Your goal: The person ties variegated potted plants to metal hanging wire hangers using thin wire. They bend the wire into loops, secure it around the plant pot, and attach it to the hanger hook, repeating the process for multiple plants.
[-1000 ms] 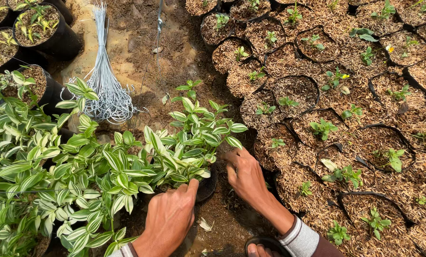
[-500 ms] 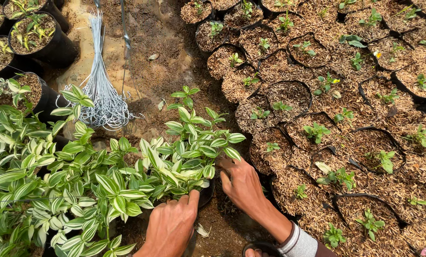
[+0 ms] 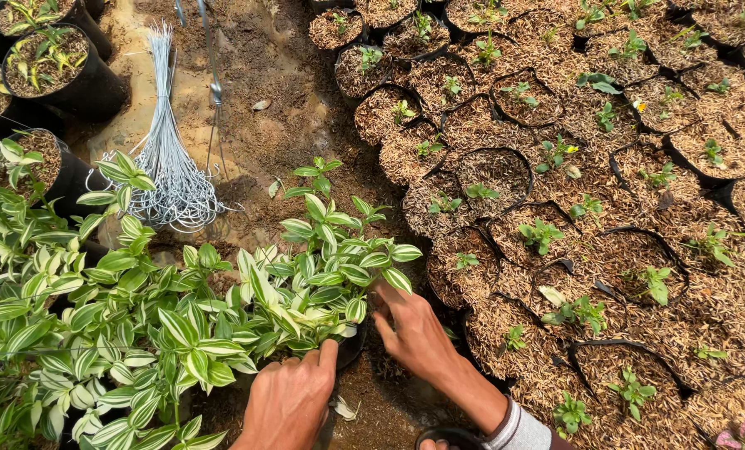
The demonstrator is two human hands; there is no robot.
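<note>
Ground: bare brown dirt, damp and a bit lumpy.
On the right: lots of small black bags full of dry husks, packed side by side, each with a little green sprout.
On the left: black pots with leafy plants.
In the middle: a bunch of thin grey wires lying flat.
Near the wires: a dry leaf.

Both hands lower, nearer cam.
</note>
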